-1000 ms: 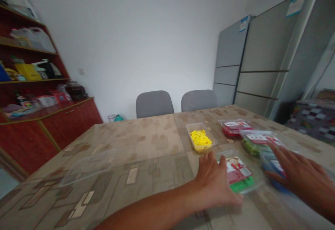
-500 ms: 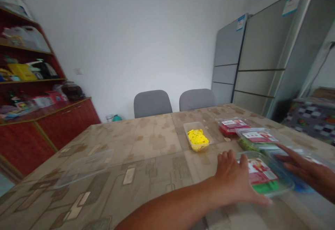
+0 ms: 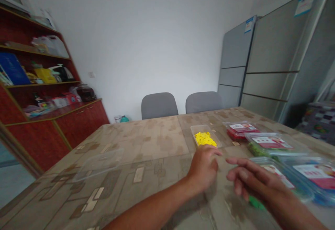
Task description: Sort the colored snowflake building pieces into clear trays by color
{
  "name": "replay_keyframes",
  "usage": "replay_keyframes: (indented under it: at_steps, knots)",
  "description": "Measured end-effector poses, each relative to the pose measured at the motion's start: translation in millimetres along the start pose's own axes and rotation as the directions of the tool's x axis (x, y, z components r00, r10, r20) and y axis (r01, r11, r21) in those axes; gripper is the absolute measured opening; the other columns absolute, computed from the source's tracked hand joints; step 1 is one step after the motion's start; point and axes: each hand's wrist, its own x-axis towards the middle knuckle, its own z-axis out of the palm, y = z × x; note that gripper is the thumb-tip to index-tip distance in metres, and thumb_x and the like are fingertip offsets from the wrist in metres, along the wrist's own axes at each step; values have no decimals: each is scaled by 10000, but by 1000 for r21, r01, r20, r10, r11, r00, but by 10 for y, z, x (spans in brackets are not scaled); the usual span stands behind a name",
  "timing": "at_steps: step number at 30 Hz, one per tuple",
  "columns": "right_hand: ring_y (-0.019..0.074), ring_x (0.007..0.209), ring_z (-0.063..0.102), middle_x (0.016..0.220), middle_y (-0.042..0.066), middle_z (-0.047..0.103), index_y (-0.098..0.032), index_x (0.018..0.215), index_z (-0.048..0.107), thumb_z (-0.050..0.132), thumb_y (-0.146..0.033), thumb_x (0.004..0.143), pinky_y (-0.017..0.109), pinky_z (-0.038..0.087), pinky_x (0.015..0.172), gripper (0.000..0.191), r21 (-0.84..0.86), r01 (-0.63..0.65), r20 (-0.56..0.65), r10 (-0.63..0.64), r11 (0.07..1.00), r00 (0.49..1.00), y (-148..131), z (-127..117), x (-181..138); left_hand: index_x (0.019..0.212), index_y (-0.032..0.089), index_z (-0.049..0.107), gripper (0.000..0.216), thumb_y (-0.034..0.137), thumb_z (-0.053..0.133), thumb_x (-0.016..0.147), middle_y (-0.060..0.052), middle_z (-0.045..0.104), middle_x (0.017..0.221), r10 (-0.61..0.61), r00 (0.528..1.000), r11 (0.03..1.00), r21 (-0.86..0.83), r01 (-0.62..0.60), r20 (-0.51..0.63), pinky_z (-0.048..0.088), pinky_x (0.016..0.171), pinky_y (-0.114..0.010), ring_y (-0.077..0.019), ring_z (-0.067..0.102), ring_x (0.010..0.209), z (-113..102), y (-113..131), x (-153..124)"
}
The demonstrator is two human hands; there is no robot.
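My left hand [image 3: 205, 165] is over the table just in front of a clear plastic tub [image 3: 194, 129] of yellow pieces [image 3: 205, 139]. Its fingers are bent loosely, thumb apart, with nothing visible in them. To its right my right hand [image 3: 258, 183] hovers with fingers apart and slightly curled, holding nothing. That hand partly covers a clear lidded box [image 3: 300, 190] with a label and bright green contents [image 3: 256, 202]. Beside this stands a labelled box with blue contents [image 3: 318, 179]. Farther back are a labelled box of darker green stuff [image 3: 272, 144] and one of red [image 3: 240, 131].
A clear plastic lid or tray [image 3: 98, 165] lies on the left of the patterned tablecloth [image 3: 146, 135]. Two grey chairs [image 3: 159, 105] stand at the far edge. A red-brown cabinet [image 3: 83, 121] with shelves is at left, tall grey refrigerators [image 3: 272, 48] at right.
My left hand has left the green-filled box and moved left, toward the yellow tub. My right hand has moved left from the blue box, now in front of the green-filled one.
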Motion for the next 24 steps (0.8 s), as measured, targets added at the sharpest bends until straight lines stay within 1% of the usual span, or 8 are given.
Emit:
replay_keyframes:
  at_steps: [4,8,10,12,14,16,20,24]
  knots:
    - [200,763,682,1011,89,691,-190,1210,562,706,-505,772,311,561,657,559,288,-159,62,147,944,987,108,553,134,1158,155,638,370,11,466,864,-86,645,1241,-93,995,987,128,96,-28,396,1074,-359,-209,548,1197,-404,-450,303]
    - [235,969,669,1246,145,590,-189,1279,435,642,-447,771,345,559,809,606,304,-214,-58,243,928,968,253,671,465,1209,171,594,264,236,569,955,-102,591,1275,-79,994,971,231,60,71,471,981,-473,-247,581,1138,-558,-697,684]
    - [280,1083,623,1321,168,530,-182,1340,374,570,-475,774,412,544,862,667,150,-165,-155,188,975,970,324,648,611,1234,179,577,306,304,583,954,-104,564,1297,-54,990,962,271,17,132,496,941,-483,-256,584,1120,-539,-728,854]
    - [326,1218,529,1401,181,459,-172,1406,312,513,-480,775,509,466,975,730,-122,8,-262,-40,992,964,395,622,702,1254,179,563,329,304,587,951,-107,548,1315,-25,982,953,300,-32,187,498,939,-484,-261,577,1127,-498,-728,1004]
    - [338,1335,408,1471,181,389,-156,1449,265,470,-443,797,550,327,1093,741,-417,196,-279,-331,887,902,444,619,732,1266,180,554,342,302,590,948,-108,541,1323,-7,973,945,320,-69,230,497,938,-488,-265,574,1130,-462,-727,1132]
    - [317,1418,283,1530,197,311,-108,1477,225,419,-386,855,519,238,1149,708,-613,283,-192,-487,737,852,440,649,732,1265,178,553,343,306,590,949,-108,546,1312,-14,967,937,340,-75,253,505,925,-480,-261,581,1115,-435,-743,1229]
    - [324,1460,183,1565,270,210,-15,1499,174,443,-399,912,465,261,1142,751,-849,135,-56,-342,511,938,254,743,840,1242,165,563,329,316,589,950,-101,578,1253,-90,960,922,387,-21,266,532,877,-452,-245,609,1055,-388,-813,1306]
    - [412,1440,195,1553,326,186,-57,1517,190,535,-521,886,578,296,1066,856,-940,-106,-145,-98,323,985,55,749,1121,1226,167,573,313,319,584,953,-97,588,1235,-157,946,902,431,21,283,538,864,-438,-238,616,1034,-401,-866,1252]
